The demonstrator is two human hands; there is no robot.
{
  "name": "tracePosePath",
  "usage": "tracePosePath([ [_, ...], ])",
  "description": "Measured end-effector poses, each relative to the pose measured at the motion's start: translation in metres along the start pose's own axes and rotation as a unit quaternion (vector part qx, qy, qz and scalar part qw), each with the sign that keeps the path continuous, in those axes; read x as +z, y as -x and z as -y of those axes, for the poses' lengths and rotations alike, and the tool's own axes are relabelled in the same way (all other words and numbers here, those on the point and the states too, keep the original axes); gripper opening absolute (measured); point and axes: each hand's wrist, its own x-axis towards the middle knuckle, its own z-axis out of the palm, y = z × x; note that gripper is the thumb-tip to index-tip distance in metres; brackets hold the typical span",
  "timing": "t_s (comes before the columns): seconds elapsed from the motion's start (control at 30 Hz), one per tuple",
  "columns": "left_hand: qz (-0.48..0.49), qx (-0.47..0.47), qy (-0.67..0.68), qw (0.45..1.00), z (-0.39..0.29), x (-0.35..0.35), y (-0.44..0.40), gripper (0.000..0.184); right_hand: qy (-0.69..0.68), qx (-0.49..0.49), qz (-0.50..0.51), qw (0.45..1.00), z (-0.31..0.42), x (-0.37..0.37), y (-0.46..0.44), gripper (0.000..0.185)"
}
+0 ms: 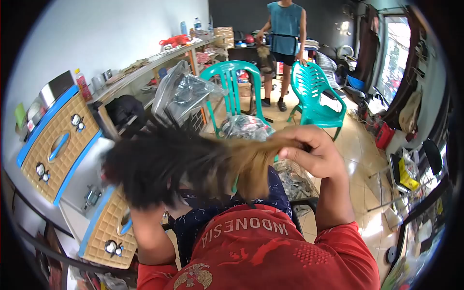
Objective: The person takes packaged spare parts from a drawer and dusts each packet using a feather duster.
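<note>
A bundle of long hair, black at the left and light brown toward the right, stretches across the view in front of my red shirt, blurred by motion. The fingers of my right hand are closed on its brown end, thumb against the fingers. My left hand is under the black end at the left, and the hair hides its fingers. Below the hair, dark blue patterned cloth covers my lap.
Two green plastic chairs stand ahead. A person stands behind them, holding dark hair. A cluttered shelf and a drawer unit are at left. Bags and a red box lie at right.
</note>
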Motion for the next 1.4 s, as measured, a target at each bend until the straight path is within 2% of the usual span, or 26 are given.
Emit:
tracePosePath([
  [0.07,-0.032,-0.190,0.293,0.936,-0.057,0.009,-0.028,0.061,-0.022,0.029,-0.100,0.994,-0.022,0.003,-0.011,0.020],
  [0.1,-0.033,-0.196,0.323,0.925,-0.058,0.008,-0.027,0.062,-0.032,0.025,-0.090,0.995,-0.021,0.000,-0.013,0.020],
  [0.17,-0.023,-0.251,0.361,0.898,-0.064,0.002,-0.025,0.063,-0.017,0.053,0.087,0.995,-0.019,-0.011,-0.016,0.019],
  [0.2,-0.035,-0.253,0.345,0.903,-0.065,0.001,-0.020,0.063,-0.017,-0.107,0.077,0.991,-0.037,-0.006,-0.021,0.021],
  [0.23,-0.054,-0.284,0.303,0.908,-0.064,0.003,-0.012,0.061,-0.032,-0.121,0.087,0.988,-0.042,-0.004,-0.025,0.021],
  [0.27,-0.076,-0.313,0.259,0.910,-0.062,0.005,-0.005,0.059,-0.097,-0.061,0.044,0.992,-0.046,-0.001,-0.028,0.022],
  [0.3,-0.007,-0.281,0.501,0.819,-0.056,0.004,-0.005,0.057,-0.162,0.003,0.005,0.987,-0.050,0.001,-0.032,0.023],
  [0.37,-0.058,-0.378,0.514,0.767,-0.070,0.006,-0.007,0.058,-0.158,0.052,-0.013,0.986,-0.058,0.003,-0.042,0.024],
  [0.4,-0.059,-0.382,0.565,0.729,-0.070,0.004,-0.007,0.059,-0.108,0.002,0.028,0.994,-0.057,0.005,-0.045,0.023],
  [0.43,-0.059,-0.381,0.615,0.688,-0.068,0.003,-0.005,0.061,-0.056,-0.050,0.064,0.995,-0.057,0.005,-0.049,0.022],
  [0.47,-0.060,-0.359,0.680,0.637,-0.068,0.003,-0.003,0.063,-0.097,-0.078,0.148,0.981,-0.066,0.008,-0.057,0.020],
  [0.5,-0.042,-0.297,0.695,0.654,-0.055,0.006,0.019,0.061,-0.110,-0.093,0.161,0.976,-0.069,0.015,-0.063,0.020],
  [0.57,-0.155,-0.370,0.738,0.542,-0.088,0.007,0.010,0.054,-0.175,-0.085,0.084,0.977,-0.073,0.028,-0.072,0.018],
  [0.6,-0.094,-0.354,0.747,0.555,-0.084,0.003,0.008,0.050,-0.216,-0.020,0.054,0.975,-0.076,0.032,-0.075,0.018],
  [0.63,-0.032,-0.338,0.752,0.565,-0.080,0.000,0.006,0.047,-0.207,-0.042,0.016,0.977,-0.080,0.038,-0.082,0.017],
  [0.7,-0.079,-0.374,0.723,0.575,-0.096,0.000,0.007,0.046,-0.182,0.018,0.116,0.976,-0.080,0.031,-0.084,0.016],
  [0.83,-0.117,-0.379,0.662,0.636,-0.113,-0.001,0.008,0.045,-0.209,-0.136,0.214,0.945,-0.085,0.044,-0.099,0.016],
  [0.9,-0.142,-0.379,0.633,0.661,-0.123,-0.001,0.006,0.047,-0.300,-0.064,0.052,0.950,-0.089,0.058,-0.103,0.015],
  [0.97,-0.147,-0.376,0.608,0.683,-0.127,-0.002,0.008,0.049,-0.330,-0.048,0.061,0.941,-0.093,0.058,-0.109,0.015],
  [1.03,-0.159,-0.363,0.607,0.689,-0.127,-0.002,0.010,0.047,-0.249,-0.151,0.254,0.922,-0.094,0.048,-0.112,0.017],
  [1.1,-0.167,-0.327,0.593,0.717,-0.125,0.001,0.017,0.050,-0.245,-0.180,0.264,0.915,-0.099,0.052,-0.116,0.020],
  [1.17,-0.170,-0.364,0.584,0.705,-0.132,-0.001,0.007,0.050,-0.330,-0.069,0.108,0.935,-0.096,0.063,-0.115,0.019],
  [1.2,-0.172,-0.368,0.588,0.699,-0.133,-0.002,0.006,0.051,-0.348,-0.047,0.091,0.932,-0.088,0.063,-0.117,0.018],
  [1.23,-0.171,-0.372,0.587,0.699,-0.132,-0.002,0.007,0.051,-0.350,-0.044,0.090,0.932,-0.089,0.060,-0.117,0.018],
  [1.33,-0.134,-0.340,0.647,0.669,-0.110,-0.004,0.023,0.053,-0.245,-0.171,0.293,0.908,-0.100,0.044,-0.118,0.018],
  [1.4,-0.093,-0.304,0.683,0.657,-0.098,-0.003,0.031,0.053,-0.273,-0.113,0.252,0.921,-0.092,0.042,-0.111,0.020],
])
